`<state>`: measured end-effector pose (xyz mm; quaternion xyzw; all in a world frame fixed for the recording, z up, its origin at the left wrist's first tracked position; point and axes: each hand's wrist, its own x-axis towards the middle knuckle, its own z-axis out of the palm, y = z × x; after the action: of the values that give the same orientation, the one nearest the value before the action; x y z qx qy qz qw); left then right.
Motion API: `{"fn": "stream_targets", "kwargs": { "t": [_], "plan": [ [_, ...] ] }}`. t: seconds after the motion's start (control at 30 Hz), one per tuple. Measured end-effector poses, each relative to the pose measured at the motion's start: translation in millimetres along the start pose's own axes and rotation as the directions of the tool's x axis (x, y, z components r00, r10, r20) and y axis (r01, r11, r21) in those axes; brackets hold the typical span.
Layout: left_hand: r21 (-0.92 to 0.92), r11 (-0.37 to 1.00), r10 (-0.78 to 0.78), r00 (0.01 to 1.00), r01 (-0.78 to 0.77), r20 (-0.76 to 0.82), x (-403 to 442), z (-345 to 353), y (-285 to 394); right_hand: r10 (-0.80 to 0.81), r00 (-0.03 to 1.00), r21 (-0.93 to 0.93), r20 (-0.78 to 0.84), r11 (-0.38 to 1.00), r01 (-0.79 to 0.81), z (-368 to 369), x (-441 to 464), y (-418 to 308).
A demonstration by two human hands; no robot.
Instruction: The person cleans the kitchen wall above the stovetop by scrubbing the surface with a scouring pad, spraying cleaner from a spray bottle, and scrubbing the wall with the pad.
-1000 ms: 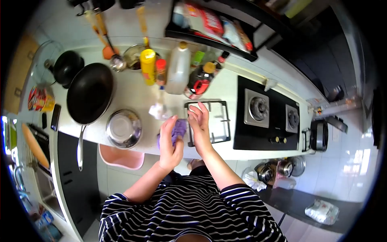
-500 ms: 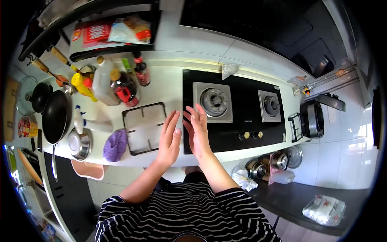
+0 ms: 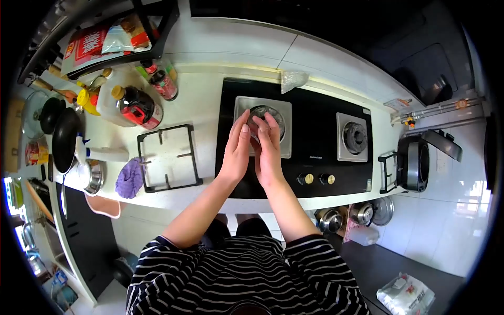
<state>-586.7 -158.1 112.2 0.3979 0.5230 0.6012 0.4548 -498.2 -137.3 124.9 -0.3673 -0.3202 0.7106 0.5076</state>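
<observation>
My left hand (image 3: 238,151) and my right hand (image 3: 268,151) are close together above the left burner (image 3: 281,123) of a black gas stove (image 3: 317,100). Their palms face each other, with fingers stretched forward and slightly bent. I see nothing held between them. The hands hide part of the burner and its square steel plate (image 3: 286,146); whether the fingertips touch the burner I cannot tell. To the right, the other burner (image 3: 355,137) is uncovered. A black pot grate (image 3: 197,160) lies on the counter left of the stove, beside a crumpled purple cloth (image 3: 128,178).
Sauce bottles (image 3: 139,107) and a frying pan (image 3: 65,139) stand on the left of the counter. A spray bottle (image 3: 107,154) lies near a steel bowl (image 3: 93,177). Another black grate (image 3: 387,172) leans at the right end, beside a dark open-lidded appliance (image 3: 417,163).
Both hands have moved forward from the stove's left edge to above the left burner and come closer together. The head view has shifted and turned slightly.
</observation>
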Motion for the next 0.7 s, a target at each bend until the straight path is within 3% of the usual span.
{"fn": "stream_targets", "kwargs": {
  "t": [0.1, 0.13, 0.2, 0.3, 0.47, 0.57, 0.6, 0.7],
  "plan": [
    [-0.017, 1.000, -0.007, 1.000, 0.007, 0.023, 19, 17, -1, -0.029, 0.997, -0.045, -0.075, 0.999, 0.026, -11, 9, -8],
    [-0.154, 0.978, -0.137, 0.989, 0.144, 0.053, 21, 26, 6, -0.040, 0.995, -0.076, -0.093, 0.997, 0.033, -20, 13, -9],
    [-0.187, 0.953, -0.226, 0.970, 0.240, 0.091, 27, 39, 8, -0.071, 0.990, -0.133, -0.123, 0.990, 0.054, -40, 22, -7],
    [-0.153, 0.959, -0.225, 0.970, 0.237, 0.094, 39, 60, -17, -0.083, 0.985, -0.159, -0.152, 0.986, 0.059, -70, 30, -14],
    [-0.267, 0.917, -0.286, 0.955, 0.296, 0.075, 61, 97, -33, 0.007, 0.990, -0.128, -0.143, 0.991, -0.026, -117, 59, -39],
    [-0.235, 0.924, -0.319, 0.947, 0.302, -0.036, 92, 123, -42, 0.088, 0.989, -0.138, -0.120, 0.985, -0.104, -145, 86, -52],
    [-0.206, 0.950, -0.261, 0.958, 0.233, -0.119, 112, 133, -68, 0.107, 0.988, -0.135, -0.113, 0.983, -0.122, -157, 98, -55],
    [-0.008, 0.981, -0.193, 0.964, 0.195, -0.183, 162, 157, -88, 0.104, 0.991, -0.239, -0.083, 0.963, -0.121, -194, 126, -61]
  ]
}}
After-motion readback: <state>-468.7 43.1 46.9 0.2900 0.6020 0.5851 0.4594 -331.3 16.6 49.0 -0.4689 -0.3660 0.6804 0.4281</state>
